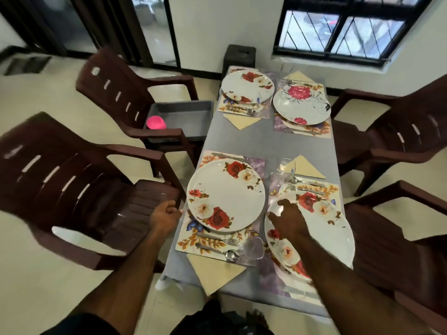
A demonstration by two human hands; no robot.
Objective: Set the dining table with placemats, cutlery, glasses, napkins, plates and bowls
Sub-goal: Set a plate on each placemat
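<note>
Four floral placemats with white rose plates lie on the grey table (pixel 229 141). My right hand (pixel 287 218) grips the left rim of the near-right plate (pixel 324 228), fingers over its top. My left hand (pixel 165 213) is loosely curled beside the left rim of the near-left plate (pixel 225 194) and holds nothing I can see. In front of that plate lie a fork (pixel 217 239), a spoon (pixel 229 255), a clear glass (pixel 254 247) and a folded yellow napkin (pixel 215 269). The far-left plate (pixel 246 87) and far-right plate (pixel 302 105) sit on their mats with cutlery and napkins.
Brown plastic chairs stand on both sides; the near-left chair (pixel 72 184) is close to my left arm. A grey bin (pixel 183 114) with a pink bowl (pixel 156 122) at its corner rests on the far-left chair. A dark stool (pixel 239 56) stands beyond the table.
</note>
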